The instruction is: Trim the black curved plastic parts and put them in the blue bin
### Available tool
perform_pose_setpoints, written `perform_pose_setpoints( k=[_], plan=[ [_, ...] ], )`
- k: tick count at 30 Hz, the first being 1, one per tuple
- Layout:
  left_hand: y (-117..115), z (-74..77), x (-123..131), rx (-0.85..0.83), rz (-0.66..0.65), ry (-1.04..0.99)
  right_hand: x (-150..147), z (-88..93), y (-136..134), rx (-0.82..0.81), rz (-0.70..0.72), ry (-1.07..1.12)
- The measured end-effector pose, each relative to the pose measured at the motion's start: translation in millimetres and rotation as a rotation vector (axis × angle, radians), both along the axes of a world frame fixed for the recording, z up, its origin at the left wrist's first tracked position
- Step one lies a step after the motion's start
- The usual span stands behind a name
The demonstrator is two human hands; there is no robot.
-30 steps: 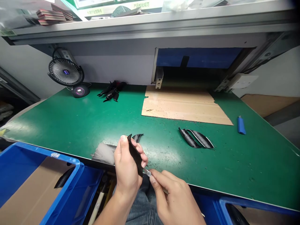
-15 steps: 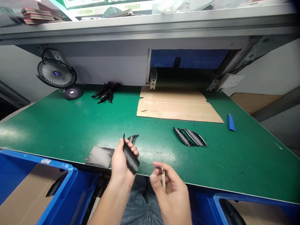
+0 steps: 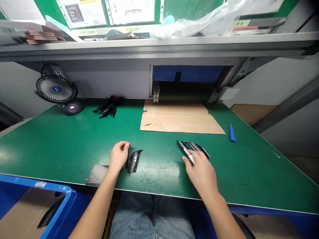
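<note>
My left hand (image 3: 120, 155) is closed on the upper end of a black curved plastic piece (image 3: 128, 160), which is mostly hidden behind the fingers and stands near the table top. Just right of it lies another black curved piece (image 3: 134, 161). My right hand (image 3: 201, 167) is closed around a slim tool with a cream handle (image 3: 191, 159), perhaps a small trimming knife; its tip points away from me. That hand is over two black curved pieces, a left one (image 3: 181, 144) and a right one (image 3: 200, 149). Whether the fingers touch them I cannot tell.
A cardboard sheet (image 3: 181, 121) lies at the back of the green table (image 3: 82, 142). A fan (image 3: 56, 89), a pile of black parts (image 3: 109, 107) and a blue cutter (image 3: 232, 133) stand around. A grey-white packet (image 3: 97, 175) lies near the front edge. Blue bins (image 3: 71, 196) flank my legs.
My left hand has turned over and lowered the black piece toward the table beside the other piece. My right hand has moved forward and right to the two black pieces, keeping the tool.
</note>
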State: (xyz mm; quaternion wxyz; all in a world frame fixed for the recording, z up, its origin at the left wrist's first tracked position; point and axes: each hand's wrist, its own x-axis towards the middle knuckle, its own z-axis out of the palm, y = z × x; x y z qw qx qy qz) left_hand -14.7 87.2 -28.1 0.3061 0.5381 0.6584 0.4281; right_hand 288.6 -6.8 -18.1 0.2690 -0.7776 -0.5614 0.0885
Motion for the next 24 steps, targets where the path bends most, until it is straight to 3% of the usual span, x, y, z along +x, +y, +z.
perform_pose_setpoints(
  k=[3,6,8,12,14,16,18,20,24],
  plan=[
    [-7.6,4.5,11.6,0.058,-0.013,0.085,5.5,0.4,21.0,-0.018,0.004,-0.043],
    [-31.8,20.5,27.2,0.113,0.011,0.096,-5.3,10.4,12.3,0.008,0.124,-0.007],
    [-52.7,34.5,40.1,0.026,-0.049,-0.141,-18.5,23.1,-4.2,0.061,0.258,0.057],
    [-84.5,61.5,72.8,-0.553,-0.398,-0.956,-44.2,49.1,-38.1,0.189,0.704,0.182],
    [-87.8,70.3,85.6,-0.671,-0.434,-1.214,-52.7,52.6,-51.5,0.349,0.708,0.177],
    [-83.8,76.2,92.1,-0.573,-0.23,-1.461,-59.2,48.4,-64.2,0.496,0.436,0.222],
    [-77.2,79.9,92.8,-0.357,0.051,-1.666,-65.4,40.0,-76.7,0.509,0.21,0.375],
    [-73.1,82.2,90.3,-0.151,0.204,-1.776,-72.3,31.6,-87.6,0.375,0.212,0.546],
    [-78.9,85.7,87.0,0.064,0.255,-1.758,-87.2,26.1,-95.0,0.136,0.403,0.739]
  ],
)
